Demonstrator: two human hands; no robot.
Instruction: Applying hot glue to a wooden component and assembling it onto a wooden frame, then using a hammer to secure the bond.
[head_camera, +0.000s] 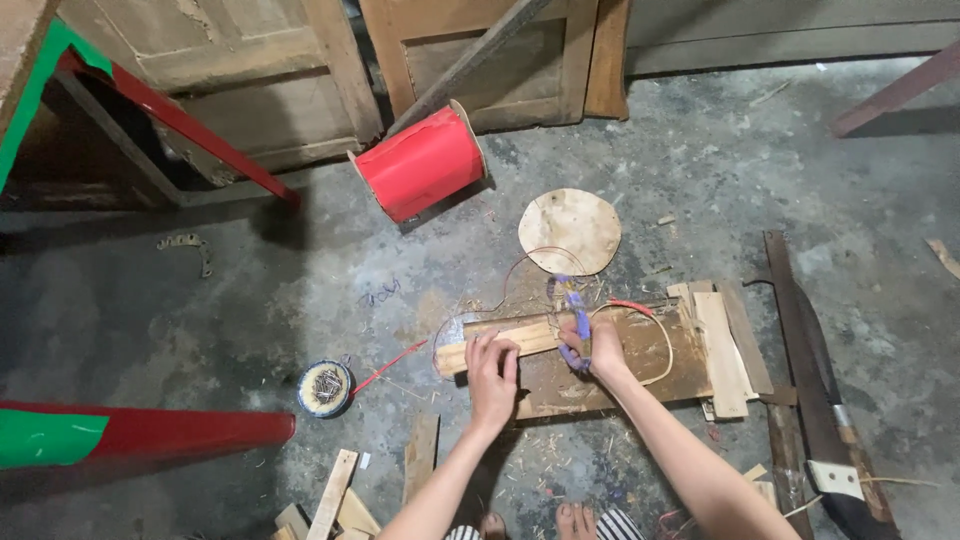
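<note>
I crouched on the concrete floor (250, 300), with a red spool (420, 165) lying well beyond my work and a brown board (640, 375) flat in front of me. A pale wood strip (500, 345) lay along the board's near-left edge. My left hand (492, 375) pressed down flat on that strip, fingers spread and holding nothing. My right hand (590, 345) was closed around purple-handled pliers (575, 320), just beside the strip's right end, their nose pointing away from me. A thin red wire (520, 265) looped beyond them. I judged I was mid-way through working the wire at the strip; the next move called for a firm squeeze while keeping the strip pinned. A small tin of nails (325, 388) sat to my left.
</note>
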